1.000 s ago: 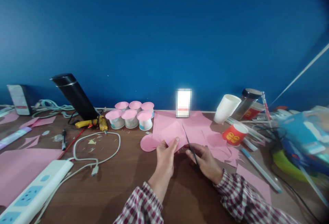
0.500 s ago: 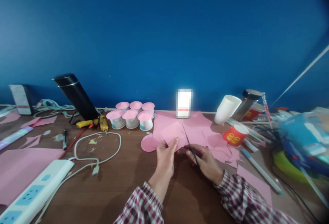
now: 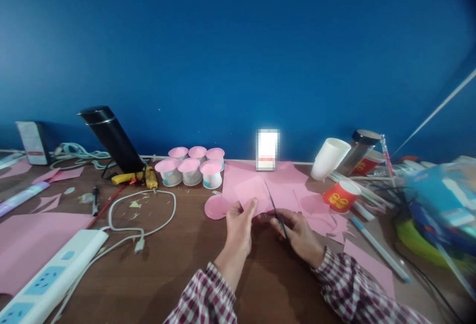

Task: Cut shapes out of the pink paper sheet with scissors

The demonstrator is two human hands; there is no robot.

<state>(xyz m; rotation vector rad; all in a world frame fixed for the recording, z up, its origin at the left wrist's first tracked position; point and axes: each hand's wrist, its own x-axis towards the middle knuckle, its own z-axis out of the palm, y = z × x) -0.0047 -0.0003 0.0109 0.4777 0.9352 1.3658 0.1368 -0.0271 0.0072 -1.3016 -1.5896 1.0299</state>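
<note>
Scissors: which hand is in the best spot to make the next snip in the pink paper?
Right hand: it already grips the scissors, blades at the pink paper. Left hand only pinches the paper's edge.

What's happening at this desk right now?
A person in a plaid shirt is cutting pink paper. The left hand holds a small pink piece of paper up by its lower edge, while the right hand works a pair of scissors into it. Behind lie larger pink sheets, a pink paper circle and six pink-topped cups on the wooden table.
</note>
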